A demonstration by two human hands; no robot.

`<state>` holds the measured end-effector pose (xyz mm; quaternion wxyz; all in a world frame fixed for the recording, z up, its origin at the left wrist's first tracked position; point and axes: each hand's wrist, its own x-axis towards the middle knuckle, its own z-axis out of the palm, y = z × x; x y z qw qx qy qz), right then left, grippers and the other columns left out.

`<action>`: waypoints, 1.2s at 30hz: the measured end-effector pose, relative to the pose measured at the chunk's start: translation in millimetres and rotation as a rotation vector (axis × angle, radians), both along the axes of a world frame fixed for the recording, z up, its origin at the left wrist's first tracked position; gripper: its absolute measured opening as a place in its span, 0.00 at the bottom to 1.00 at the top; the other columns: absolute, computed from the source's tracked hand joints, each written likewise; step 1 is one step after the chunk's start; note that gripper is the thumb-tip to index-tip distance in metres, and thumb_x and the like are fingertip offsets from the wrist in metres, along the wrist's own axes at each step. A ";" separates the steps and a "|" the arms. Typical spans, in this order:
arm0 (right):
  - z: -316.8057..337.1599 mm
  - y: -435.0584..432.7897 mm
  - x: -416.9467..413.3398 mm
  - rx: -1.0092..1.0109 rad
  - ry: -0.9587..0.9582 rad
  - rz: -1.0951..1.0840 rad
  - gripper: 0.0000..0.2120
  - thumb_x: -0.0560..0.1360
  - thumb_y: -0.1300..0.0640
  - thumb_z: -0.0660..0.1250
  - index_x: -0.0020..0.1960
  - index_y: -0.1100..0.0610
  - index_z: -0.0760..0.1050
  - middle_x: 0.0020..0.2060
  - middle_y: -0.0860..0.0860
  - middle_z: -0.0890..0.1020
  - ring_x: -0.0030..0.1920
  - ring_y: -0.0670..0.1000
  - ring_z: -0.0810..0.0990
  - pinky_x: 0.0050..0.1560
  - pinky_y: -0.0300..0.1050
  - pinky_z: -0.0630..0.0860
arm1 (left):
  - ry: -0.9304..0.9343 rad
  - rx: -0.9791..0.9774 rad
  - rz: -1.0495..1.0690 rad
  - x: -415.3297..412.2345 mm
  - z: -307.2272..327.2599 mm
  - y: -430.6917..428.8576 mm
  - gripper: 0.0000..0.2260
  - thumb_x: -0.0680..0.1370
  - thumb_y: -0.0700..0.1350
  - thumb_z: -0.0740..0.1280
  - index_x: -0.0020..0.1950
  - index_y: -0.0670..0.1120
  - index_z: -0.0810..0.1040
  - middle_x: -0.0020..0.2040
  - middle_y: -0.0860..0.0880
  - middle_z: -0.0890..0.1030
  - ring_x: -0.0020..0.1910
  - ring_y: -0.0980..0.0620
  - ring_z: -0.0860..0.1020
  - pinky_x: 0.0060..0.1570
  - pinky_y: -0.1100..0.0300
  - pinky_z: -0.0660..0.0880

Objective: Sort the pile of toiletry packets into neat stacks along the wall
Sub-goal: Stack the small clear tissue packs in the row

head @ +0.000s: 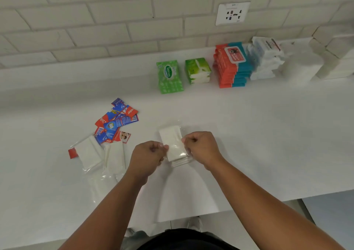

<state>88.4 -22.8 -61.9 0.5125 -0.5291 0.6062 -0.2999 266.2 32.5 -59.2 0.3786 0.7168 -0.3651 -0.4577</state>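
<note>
Head view: a small stack of clear-wrapped white packets (173,146) sits between the two hands, about midway along the counter (268,135) and nearer its front edge than the wall. Whether it rests on the surface or is lifted just off it cannot be told. The left hand (148,157) has its fingers curled and pinches the wrap at the stack's left side. The right hand (202,147) is curled the same way and pinches the right side. The far end of the stack sticks out beyond both hands.

Just left of the left hand lie two more clear-wrapped white packets (89,154), side by side and slightly askew, with a red tab at the left one's corner. Behind them, touching and partly overlapping them, is a loose pile of red and blue toothpaste sachets (116,119), lying at mixed angles.

Along the back edge, toward the right, stand the sorted groups in a row. First is a green Sanicare pack (169,76), then just beside it a short stack of green and white packs (197,70). Next comes a taller stack of red and teal wipe packs (230,68), and a stack of white packs (265,58) leans against it. Further right the white shapes are too blurred to make out.

A wall socket (232,13) is set in the pale tiled wall (95,29) above the row.
</note>
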 end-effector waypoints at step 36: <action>17.8 29.8 88.8 -0.531 0.431 0.315 0.13 0.75 0.53 0.70 0.57 0.57 0.81 0.56 0.53 0.79 0.60 0.55 0.74 0.61 0.46 0.71 | -0.667 -0.035 -0.116 100.4 7.6 20.7 0.14 0.79 0.48 0.71 0.64 0.50 0.81 0.60 0.50 0.82 0.47 0.55 0.77 0.49 0.62 0.72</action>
